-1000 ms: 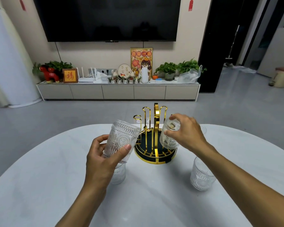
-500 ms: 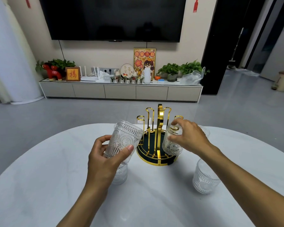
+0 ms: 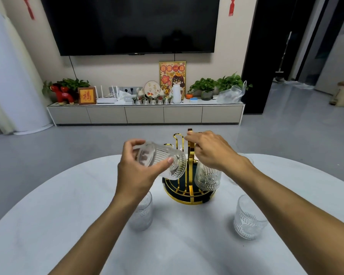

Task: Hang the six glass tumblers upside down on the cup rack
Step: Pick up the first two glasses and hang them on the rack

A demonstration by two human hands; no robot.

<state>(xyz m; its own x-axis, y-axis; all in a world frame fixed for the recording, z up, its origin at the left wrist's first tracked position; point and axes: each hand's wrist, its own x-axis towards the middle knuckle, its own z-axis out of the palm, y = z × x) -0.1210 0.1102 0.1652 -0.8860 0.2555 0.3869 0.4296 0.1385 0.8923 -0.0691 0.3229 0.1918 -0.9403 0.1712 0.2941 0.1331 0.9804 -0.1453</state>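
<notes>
Two glasses are gripped over a white table (image 3: 68,225): one (image 3: 163,162), tilted sideways, is clasped by the left hand (image 3: 136,171) at the gold rack's (image 3: 189,187) 9 o'clock, another (image 3: 208,178), upside down on the rack, is pinched by the right hand (image 3: 211,149).

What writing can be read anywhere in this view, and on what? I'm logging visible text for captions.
"福": small framed plaque on the TV cabinet.
"平安喜乐", apparently: round white plaque; small, not certain.
Characters in circles across the top of the cartoon poster: too blurred to read.
Glass tumblers, cup rack, TV: no legible text.
</notes>
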